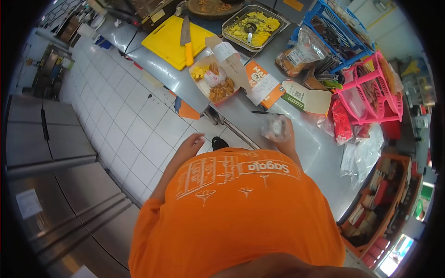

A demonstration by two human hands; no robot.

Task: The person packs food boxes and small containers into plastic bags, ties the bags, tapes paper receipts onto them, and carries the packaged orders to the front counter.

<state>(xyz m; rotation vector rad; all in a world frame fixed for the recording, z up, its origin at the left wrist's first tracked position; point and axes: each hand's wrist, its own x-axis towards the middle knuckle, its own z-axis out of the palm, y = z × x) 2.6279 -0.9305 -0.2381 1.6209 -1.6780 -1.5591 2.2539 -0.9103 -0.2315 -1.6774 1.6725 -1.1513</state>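
Note:
Off the counter's edge, my left hand [191, 144] hangs over the floor with its fingers loosely apart and nothing in them. My right hand [289, 138] is closed on a small clear plastic bag [274, 128] just over the steel counter; something whitish shows inside the bag. A dark pen-like item [263, 112] lies just beyond it. Further left stands an open food box [200, 89] holding yellow food, a wrapped white bundle [215, 77] and brown saucy pieces [222, 91]. An orange carton [262, 87] with a paper slip and an opened printed carton [303, 96] lie alongside.
A yellow cutting board [167, 42] carries a knife [186, 41]. Behind is a metal tray [228, 37] of yellow food with a ladle [250, 30]. Blue [324, 41] and pink baskets [366, 88], a bread bag [299, 53] and plastic bags [361, 155] line the right.

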